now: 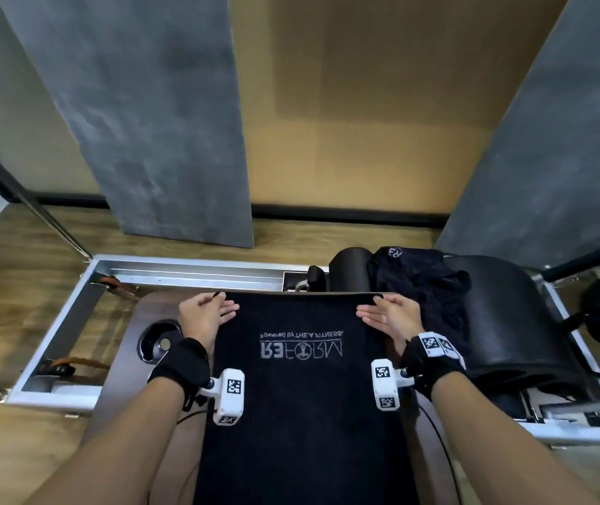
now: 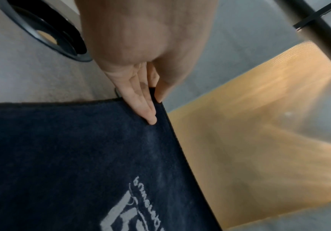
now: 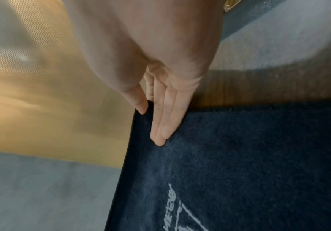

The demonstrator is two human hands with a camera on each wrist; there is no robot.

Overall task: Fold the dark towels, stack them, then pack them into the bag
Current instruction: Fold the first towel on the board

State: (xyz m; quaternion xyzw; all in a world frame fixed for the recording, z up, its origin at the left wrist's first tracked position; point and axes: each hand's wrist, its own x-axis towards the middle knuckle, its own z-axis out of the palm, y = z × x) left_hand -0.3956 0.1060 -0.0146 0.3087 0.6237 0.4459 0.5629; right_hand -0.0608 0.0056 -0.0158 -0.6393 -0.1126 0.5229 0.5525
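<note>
In the head view, two bare forearms with black wrist straps and white marker blocks are seen nearest the camera, reaching away over a dark towel point(image 1: 306, 377) spread flat along a wooden worktop point(image 1: 123, 362). Its far left corner is pinched by the left hand point(image 1: 205, 312), thumb at the edge and fingers laid straight on the cloth; its far right corner is held in the same way by the right hand point(image 1: 389, 315). Grey lettering is read upside down at the towel's middle. Only here are the metal frame point(image 1: 72, 311) around the worktop, a round recess point(image 1: 156, 340) near the left wrist, and a heap of dark cloth point(image 1: 419, 278) on a black padded seat point(image 1: 502, 322) at the far right shown.

In the left wrist view, the pinch is shown closely: the corner of the towel point(image 2: 81, 156) is caught between thumb and straight fingers point(image 2: 140, 100).

In the right wrist view, the towel point(image 3: 239, 164) corner is likewise seen between thumb and flat fingers point(image 3: 164, 118).
</note>
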